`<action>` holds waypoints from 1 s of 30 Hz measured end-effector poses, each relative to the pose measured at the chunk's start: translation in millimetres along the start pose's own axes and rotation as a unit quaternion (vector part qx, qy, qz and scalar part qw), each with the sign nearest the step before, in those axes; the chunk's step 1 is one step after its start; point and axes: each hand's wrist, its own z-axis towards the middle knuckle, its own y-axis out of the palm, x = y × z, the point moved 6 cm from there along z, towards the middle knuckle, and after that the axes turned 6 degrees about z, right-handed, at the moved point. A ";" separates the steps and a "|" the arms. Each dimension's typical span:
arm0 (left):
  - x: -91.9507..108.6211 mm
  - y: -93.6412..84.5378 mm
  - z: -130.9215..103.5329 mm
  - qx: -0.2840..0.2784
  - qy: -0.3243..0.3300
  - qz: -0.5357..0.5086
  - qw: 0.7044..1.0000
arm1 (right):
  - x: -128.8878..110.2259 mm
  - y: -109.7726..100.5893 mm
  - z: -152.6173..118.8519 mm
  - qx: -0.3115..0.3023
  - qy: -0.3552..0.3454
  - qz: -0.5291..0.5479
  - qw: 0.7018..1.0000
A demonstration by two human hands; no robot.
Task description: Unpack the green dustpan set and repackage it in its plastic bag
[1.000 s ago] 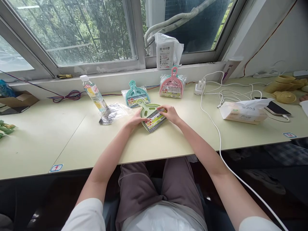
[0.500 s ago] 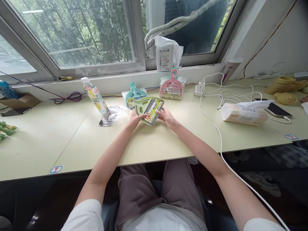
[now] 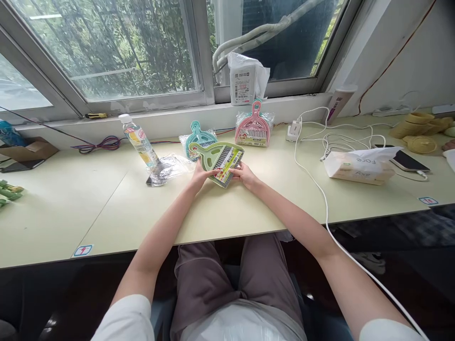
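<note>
A green mini dustpan and brush set (image 3: 209,157) with a printed label is held up tilted over the table, its handle pointing to the upper left. My left hand (image 3: 201,177) grips its lower left edge, thumb across the front. On the right edge my right hand (image 3: 244,175) closes around it, fingers on the label side. Behind it stand a teal dustpan set (image 3: 199,136) and a pink dustpan set (image 3: 253,129), both with clear wrapping around them. Crumpled clear plastic (image 3: 174,166) lies left of my hands, partly over a dark object.
A drink bottle (image 3: 139,141) stands left of the plastic. To the right are a tissue pack (image 3: 359,168), a phone (image 3: 410,161) and white cables (image 3: 344,139) running over the table edge. A white box (image 3: 243,85) rests on the window sill. Another person's hand (image 3: 449,145) shows at the far right.
Both hands keep hold of the green dustpan set, which has tilted very slightly. The whole view has shifted a little; other things stay put.
</note>
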 end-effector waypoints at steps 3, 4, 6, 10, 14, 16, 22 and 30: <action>3.1 -0.6 -0.7 0.010 0.023 -0.007 1.000 | 0.3 -0.1 0.9 -0.013 0.002 0.000 1.000; 3.4 0.1 -0.9 0.007 0.024 -0.008 1.000 | 0.3 -0.1 1.3 -0.018 0.002 -0.002 1.000; 4.1 0.9 -1.0 0.005 0.024 -0.010 1.000 | 0.3 0.1 1.7 -0.030 0.003 -0.006 1.000; 4.4 0.8 -0.3 0.005 0.028 -0.018 0.999 | 2.0 2.3 1.3 -0.050 0.016 -0.004 0.999; 1.9 0.3 0.6 -0.005 0.018 -0.024 1.000 | 3.2 3.2 1.3 -0.046 0.017 -0.009 0.999; 1.2 -0.8 0.7 -0.002 0.013 -0.019 1.000 | 3.0 2.9 1.7 -0.042 0.012 -0.010 0.999; 5.2 -0.6 -0.6 -0.004 0.019 -0.022 1.000 | 2.2 3.4 1.8 -0.045 0.002 -0.005 0.999; 7.0 -0.6 -2.1 -0.003 -0.003 -0.024 1.000 | -0.1 7.3 -2.3 -0.053 -0.003 -0.011 0.999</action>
